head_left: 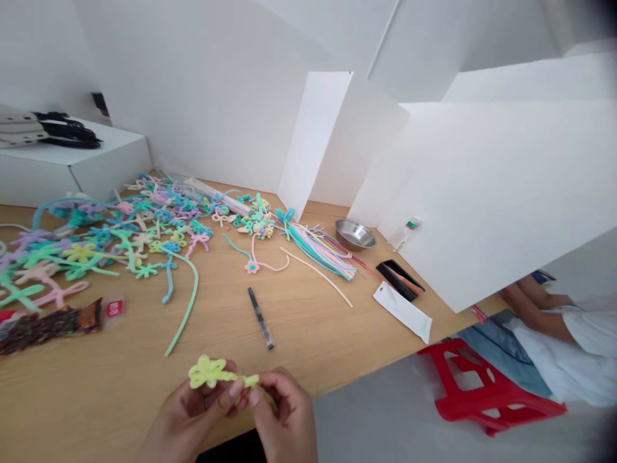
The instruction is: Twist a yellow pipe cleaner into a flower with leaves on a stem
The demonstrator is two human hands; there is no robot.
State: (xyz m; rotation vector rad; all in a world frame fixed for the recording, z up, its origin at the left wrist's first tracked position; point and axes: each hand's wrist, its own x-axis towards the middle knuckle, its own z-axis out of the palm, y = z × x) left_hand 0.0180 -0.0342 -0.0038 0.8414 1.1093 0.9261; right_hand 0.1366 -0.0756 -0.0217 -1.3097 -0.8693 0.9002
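A yellow pipe-cleaner flower (207,372) is held above the table's near edge, its looped petals pointing left. My left hand (195,411) pinches its twisted stem just beside the petals. Farther along, my right hand (284,411) grips the other end of the stem, where a small bent loop shows between the fingertips. Part of the stem is hidden behind the fingers. Beyond my hands lies a black pen (261,318), and to the left of it curves a loose pale green pipe cleaner (189,315).
Many pastel pipe-cleaner flowers (81,252) cover the table's left. A bundle of straight pipe cleaners (321,251), a metal bowl (355,234), a white packet (403,312) and a glue bottle (405,233) are at right. Past a white partition (506,193), a person sits on a red stool (463,392).
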